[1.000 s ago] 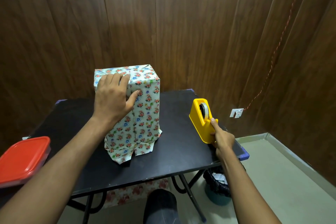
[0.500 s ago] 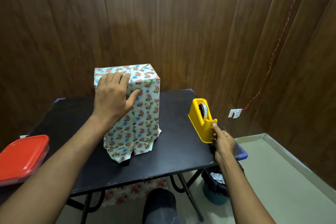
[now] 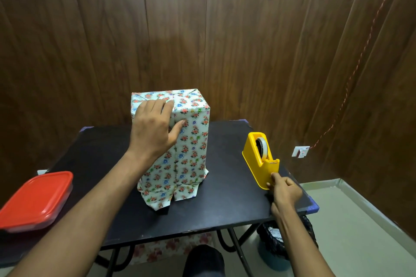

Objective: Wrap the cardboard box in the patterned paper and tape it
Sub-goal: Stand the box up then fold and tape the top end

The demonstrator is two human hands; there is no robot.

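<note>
Dark wood panelling is backing a black surface [image 3: 225,204]. Nearest, a red-lidded container [image 3: 37,200] is sitting at the left edge. The right hand [image 3: 284,191] is pinching the front lip of a yellow tape dispenser [image 3: 258,159]. Farther back, the left hand [image 3: 155,128] is pressing flat, fingers spread, on the upright box [image 3: 191,141] standing mid-surface, patterned paper flaring loose at its base.
</note>
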